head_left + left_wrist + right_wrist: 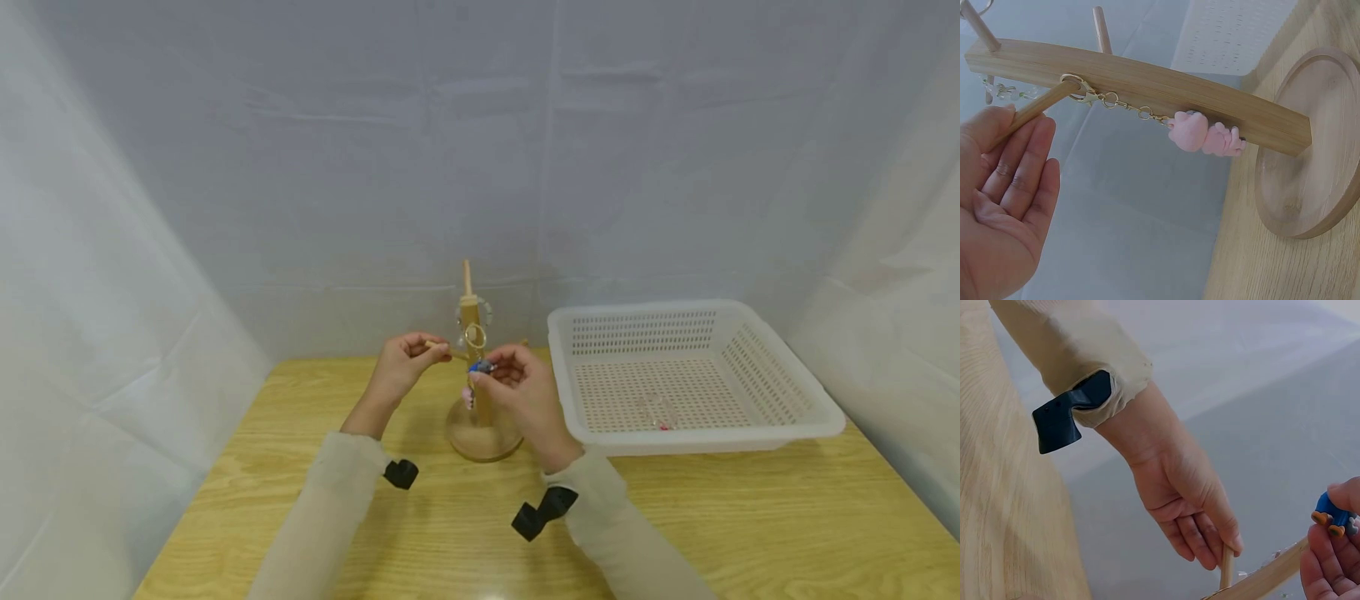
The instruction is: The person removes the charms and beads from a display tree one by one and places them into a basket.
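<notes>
A wooden stand (470, 313) with side pegs and a round base rises from the table. My left hand (396, 371) pinches the end of one peg (1044, 103) between thumb and fingers. From that peg hangs a keychain with a pink figurine (1188, 131), its gold clasp looped over the wood. My right hand (531, 398) holds a small blue figurine (1333, 512) in its fingertips, close in front of the post. Just above it shows a gold ring (484, 336); whether a peg passes through it I cannot tell. A clear beaded bracelet (1007, 92) hangs higher on the stand.
To the right stands a white perforated plastic basket (645, 309). A clear bracelet with a red bit (663, 427) lies on its floor. The wooden table (442, 525) ends against pale cloth at the back and sides. The stand's round base (1310, 181) sits between my forearms.
</notes>
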Demonstrator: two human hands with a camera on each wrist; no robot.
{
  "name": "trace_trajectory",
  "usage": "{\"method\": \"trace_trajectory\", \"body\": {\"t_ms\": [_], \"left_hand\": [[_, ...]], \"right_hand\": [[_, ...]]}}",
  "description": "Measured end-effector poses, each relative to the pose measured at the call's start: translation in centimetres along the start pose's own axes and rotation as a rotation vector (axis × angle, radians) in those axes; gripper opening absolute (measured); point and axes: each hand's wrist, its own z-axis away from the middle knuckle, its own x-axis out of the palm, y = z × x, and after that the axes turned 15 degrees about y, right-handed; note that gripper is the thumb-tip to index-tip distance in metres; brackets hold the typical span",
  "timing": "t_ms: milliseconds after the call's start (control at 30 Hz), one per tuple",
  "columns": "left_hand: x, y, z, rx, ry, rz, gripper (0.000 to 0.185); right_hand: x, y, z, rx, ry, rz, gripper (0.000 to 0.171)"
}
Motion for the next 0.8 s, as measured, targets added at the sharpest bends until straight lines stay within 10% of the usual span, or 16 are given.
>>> {"method": "trace_trajectory", "body": {"t_ms": [800], "left_hand": [[0.0, -0.1, 0.0, 0.002, 0.0, -0.004, 0.027]], "right_hand": [[-0.7, -2.1, 0.3, -0.046, 0.021, -0.024, 0.023]]}}
